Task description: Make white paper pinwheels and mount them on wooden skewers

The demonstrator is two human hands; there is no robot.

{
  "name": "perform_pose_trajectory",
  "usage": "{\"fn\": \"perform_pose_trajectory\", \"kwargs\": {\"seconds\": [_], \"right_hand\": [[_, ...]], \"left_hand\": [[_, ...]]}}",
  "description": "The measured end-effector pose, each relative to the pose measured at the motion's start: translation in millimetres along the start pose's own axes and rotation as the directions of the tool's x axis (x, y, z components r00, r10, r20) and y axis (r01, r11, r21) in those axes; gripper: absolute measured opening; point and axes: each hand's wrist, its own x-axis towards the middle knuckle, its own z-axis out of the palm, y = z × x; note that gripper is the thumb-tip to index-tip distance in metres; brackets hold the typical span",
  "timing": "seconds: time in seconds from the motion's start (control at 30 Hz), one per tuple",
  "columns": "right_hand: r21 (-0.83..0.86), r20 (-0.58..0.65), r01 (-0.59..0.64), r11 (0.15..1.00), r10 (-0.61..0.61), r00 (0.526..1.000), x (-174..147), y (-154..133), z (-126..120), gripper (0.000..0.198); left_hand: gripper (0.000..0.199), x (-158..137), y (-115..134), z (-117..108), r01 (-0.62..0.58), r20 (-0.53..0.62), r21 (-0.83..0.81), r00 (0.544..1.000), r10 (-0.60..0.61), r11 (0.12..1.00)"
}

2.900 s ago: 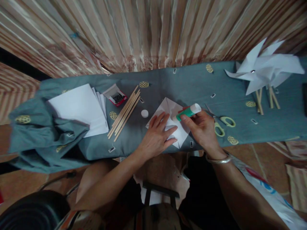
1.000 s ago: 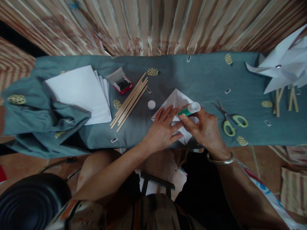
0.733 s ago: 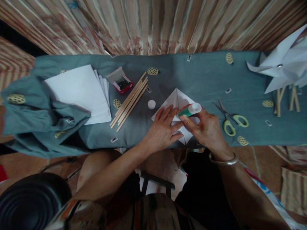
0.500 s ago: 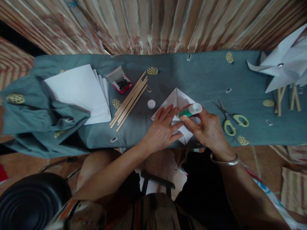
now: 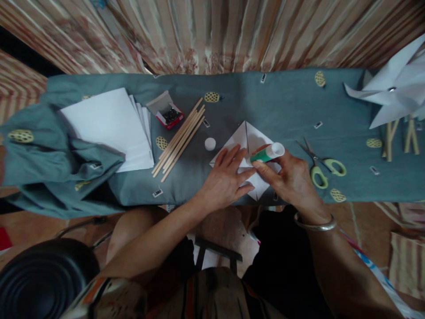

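A square white sheet of paper [image 5: 257, 135] with dark lines running to its corners lies on the cloth in front of me. My left hand [image 5: 226, 177] rests flat on its left part, fingers spread. In my right hand [image 5: 287, 177] is a green and white glue stick [image 5: 265, 153], tilted, its lower end at the middle of the paper. The tip is hidden, so I cannot tell whether it touches. A round white cap [image 5: 210, 144] sits to the left of the sheet. Green-handled scissors [image 5: 320, 164] lie partly open to the right of my right hand.
Wooden sticks [image 5: 181, 139] lie left of the cap, beside an open red box of small dark pieces [image 5: 171, 116]. A stack of white paper [image 5: 106, 128] is further left. White paper pinwheels [image 5: 392, 91] stand at the far right. A curtain [image 5: 212, 35] hangs behind the cloth-covered table [image 5: 282, 97].
My right hand and the glue stick have shifted slightly to the right. My left hand stays in place on the paper.
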Motion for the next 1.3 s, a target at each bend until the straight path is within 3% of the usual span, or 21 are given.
{"fn": "perform_pose_trajectory", "kwargs": {"seconds": [1.3], "right_hand": [[0.075,-0.068,-0.046,0.996,0.051,0.996,8.4,-0.5,4.8,0.022]], "left_hand": [[0.042,0.1,1.9,-2.4,0.010,0.014,-0.021,1.000,-0.010,1.000]]}}
